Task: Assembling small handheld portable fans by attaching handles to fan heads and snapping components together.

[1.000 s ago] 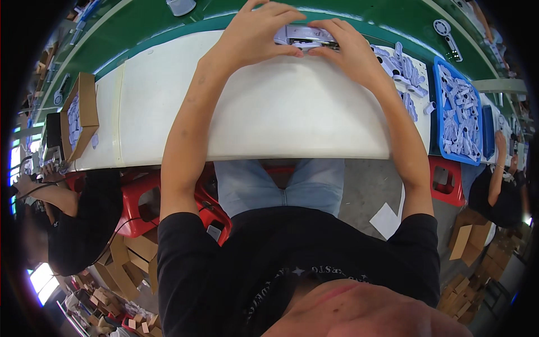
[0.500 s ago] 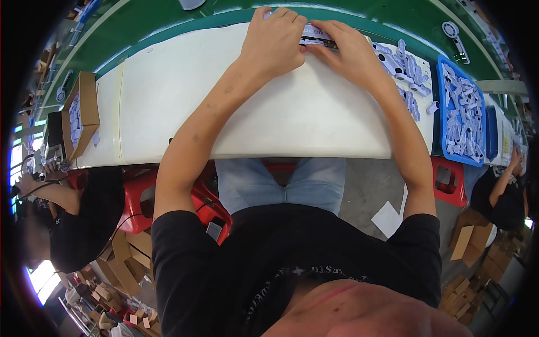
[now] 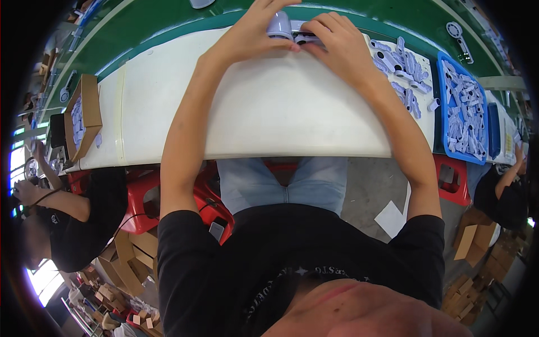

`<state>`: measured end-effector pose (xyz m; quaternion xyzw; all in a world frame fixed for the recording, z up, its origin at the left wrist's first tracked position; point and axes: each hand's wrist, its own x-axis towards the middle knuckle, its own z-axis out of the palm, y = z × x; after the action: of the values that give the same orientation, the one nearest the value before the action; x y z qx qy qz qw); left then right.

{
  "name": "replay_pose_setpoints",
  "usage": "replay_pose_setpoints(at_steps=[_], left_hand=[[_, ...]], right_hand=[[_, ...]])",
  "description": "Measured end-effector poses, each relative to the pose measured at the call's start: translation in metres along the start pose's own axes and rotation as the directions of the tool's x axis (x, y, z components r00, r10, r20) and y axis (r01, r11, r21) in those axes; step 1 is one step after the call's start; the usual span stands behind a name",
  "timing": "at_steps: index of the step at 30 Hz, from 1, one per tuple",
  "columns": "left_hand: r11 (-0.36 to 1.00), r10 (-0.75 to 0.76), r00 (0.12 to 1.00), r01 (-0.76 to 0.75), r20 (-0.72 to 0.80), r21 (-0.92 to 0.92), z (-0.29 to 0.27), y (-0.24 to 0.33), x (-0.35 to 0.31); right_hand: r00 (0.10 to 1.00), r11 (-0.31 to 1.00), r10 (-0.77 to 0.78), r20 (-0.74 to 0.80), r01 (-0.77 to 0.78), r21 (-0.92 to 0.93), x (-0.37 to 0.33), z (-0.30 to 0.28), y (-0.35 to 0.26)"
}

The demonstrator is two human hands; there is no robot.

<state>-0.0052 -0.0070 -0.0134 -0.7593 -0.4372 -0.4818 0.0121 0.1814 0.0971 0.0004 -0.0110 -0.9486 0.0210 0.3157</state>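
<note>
At the far edge of the white table, my left hand [image 3: 251,32] curves around a round, pale lavender cup-shaped part [image 3: 279,25]. The thumb lies along its near side and the fingers reach past its far side. Close by on the right, my right hand [image 3: 341,46] pinches a narrow lavender piece with a dark strip [image 3: 306,39], thumb below and fingers bent over the top. Those fingers cover much of the piece. Whether the two parts are joined cannot be made out.
Loose lavender parts [image 3: 401,67] lie right of my right hand. Beyond them a blue tray [image 3: 444,121] holds many more. Left, a cardboard box [image 3: 90,109] contains similar parts. Past the table runs a green surface [image 3: 365,14] carrying a round-headed part with a handle [image 3: 460,42]. People sit at both sides.
My left hand has shifted left and its fingers have spread, uncovering the round lavender part. The right hand stays near its place, with its fingers more bent.
</note>
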Motion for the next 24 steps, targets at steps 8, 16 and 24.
replay_pose_setpoints(at_steps=[8, 16, 24], left_hand=[[0.769, -0.633, 0.769, 0.638, 0.087, -0.046, -0.012, 0.009, 0.007], [0.681, -0.732, 0.681, 0.732, 0.012, -0.003, -0.010, 0.013, 0.014], [0.442, -0.883, 0.457, 0.886, 0.106, -0.143, -0.004, 0.024, 0.029]], right_hand=[[0.976, 0.972, -0.184, -0.115, 0.163, -0.171, -0.003, 0.011, -0.001], [0.974, 0.981, -0.123, -0.190, 0.090, -0.173, 0.000, 0.009, 0.002], [0.965, 0.997, 0.048, -0.259, -0.064, -0.053, -0.007, 0.011, 0.009]])
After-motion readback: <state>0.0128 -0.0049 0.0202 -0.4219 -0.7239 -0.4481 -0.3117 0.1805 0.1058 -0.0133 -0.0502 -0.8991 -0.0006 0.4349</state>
